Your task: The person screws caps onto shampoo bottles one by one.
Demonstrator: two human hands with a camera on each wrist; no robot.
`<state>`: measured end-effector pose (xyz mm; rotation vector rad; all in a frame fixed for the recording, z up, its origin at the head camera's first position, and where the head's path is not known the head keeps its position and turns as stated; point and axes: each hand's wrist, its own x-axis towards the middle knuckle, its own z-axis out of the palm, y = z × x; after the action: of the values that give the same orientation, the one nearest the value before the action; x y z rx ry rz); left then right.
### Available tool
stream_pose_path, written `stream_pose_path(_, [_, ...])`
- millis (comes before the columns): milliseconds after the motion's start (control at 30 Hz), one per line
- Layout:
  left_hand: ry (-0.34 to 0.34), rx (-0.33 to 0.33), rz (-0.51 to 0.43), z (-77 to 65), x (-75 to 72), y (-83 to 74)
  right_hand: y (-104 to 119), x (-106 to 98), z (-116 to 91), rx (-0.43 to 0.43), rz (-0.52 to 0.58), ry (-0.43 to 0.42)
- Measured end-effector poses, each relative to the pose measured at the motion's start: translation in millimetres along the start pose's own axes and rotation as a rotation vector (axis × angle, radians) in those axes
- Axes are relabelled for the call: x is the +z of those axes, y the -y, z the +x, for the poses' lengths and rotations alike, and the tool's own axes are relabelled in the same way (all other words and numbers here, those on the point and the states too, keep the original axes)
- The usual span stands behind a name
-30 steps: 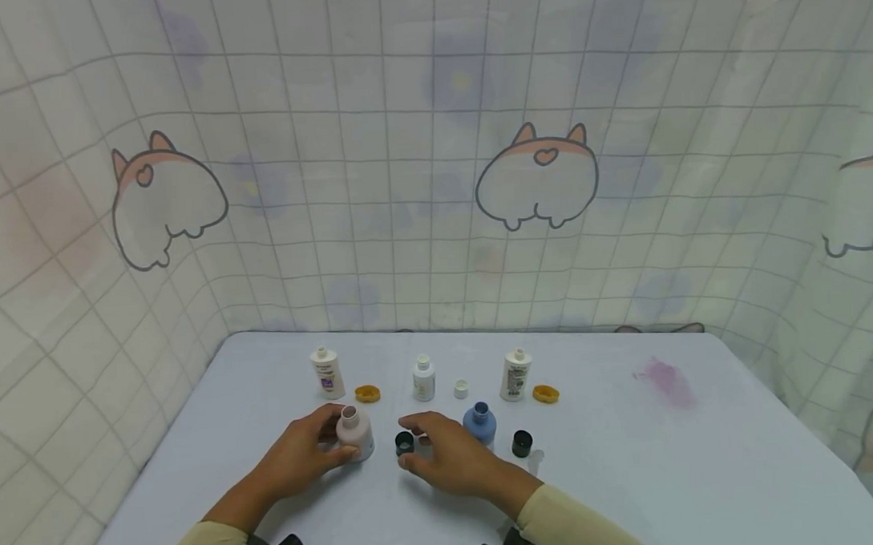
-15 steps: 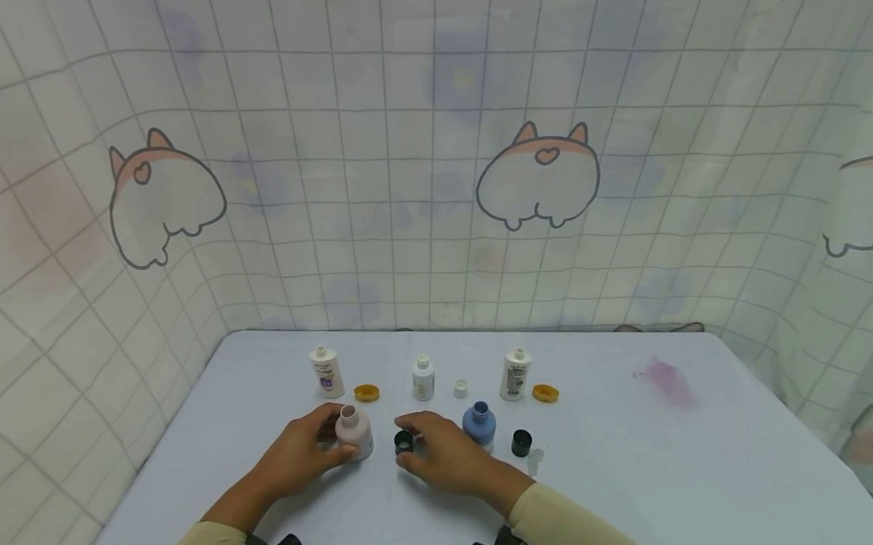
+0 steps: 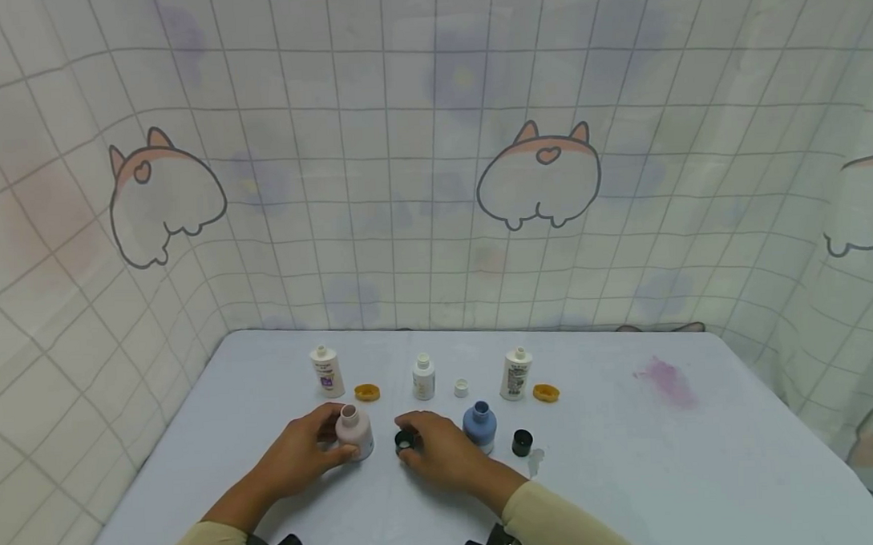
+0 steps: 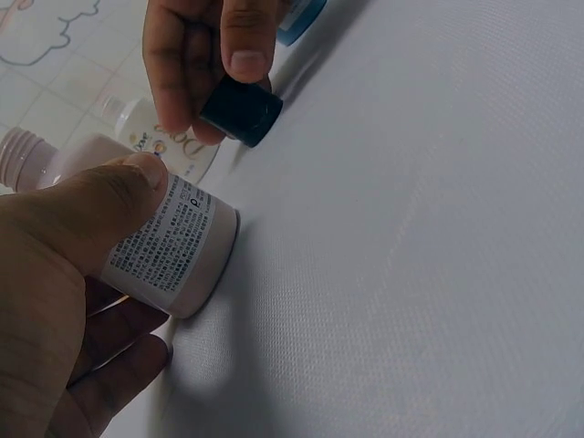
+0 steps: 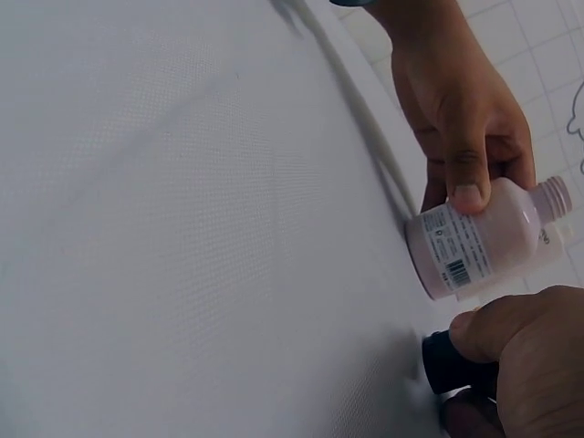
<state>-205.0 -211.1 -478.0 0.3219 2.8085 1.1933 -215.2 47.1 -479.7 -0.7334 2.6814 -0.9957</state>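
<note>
My left hand (image 3: 304, 453) grips an open pale pink bottle (image 3: 357, 440) standing on the table, thumb on its near side and fingers round the back. In the left wrist view its threaded neck (image 4: 22, 160) is bare and printed text covers its label (image 4: 164, 242). Just to the right, my right hand (image 3: 448, 455) pinches a black screw cap (image 3: 403, 442) between thumb and fingers, low over the table; whether it touches the surface I cannot tell. Behind the right hand stands an open blue bottle (image 3: 480, 426), partly hidden by it.
A second black cap (image 3: 522, 443) lies right of the blue bottle, beside a small wet patch (image 3: 535, 461). Farther back stand three white bottles, left (image 3: 328, 374), middle (image 3: 423, 379) and right (image 3: 515, 375). Two yellow caps (image 3: 367, 393) and a white cap (image 3: 461, 389) lie among them.
My right thumb and fingers have closed in on the black cap, which they stood loosely around before. The left hand and the pink bottle have stayed in place.
</note>
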Motion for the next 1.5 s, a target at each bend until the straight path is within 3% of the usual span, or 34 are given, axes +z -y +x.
stream_pose_path(833, [-0.015, -0.003, -0.019, 0.1, 1.9, -0.5, -2, 2, -3, -0.021, 0.02, -0.069])
stream_pose_path(1267, [-0.016, -0.043, -0.163, 0.1, 4.0, 0.4, -1, -8, -13, -0.012, 0.168, -0.051])
stream_pose_path(1500, [-0.011, -0.033, -0.197, -0.6, 4.8, -1.5, 1, -13, -19, 0.007, 0.227, -0.027])
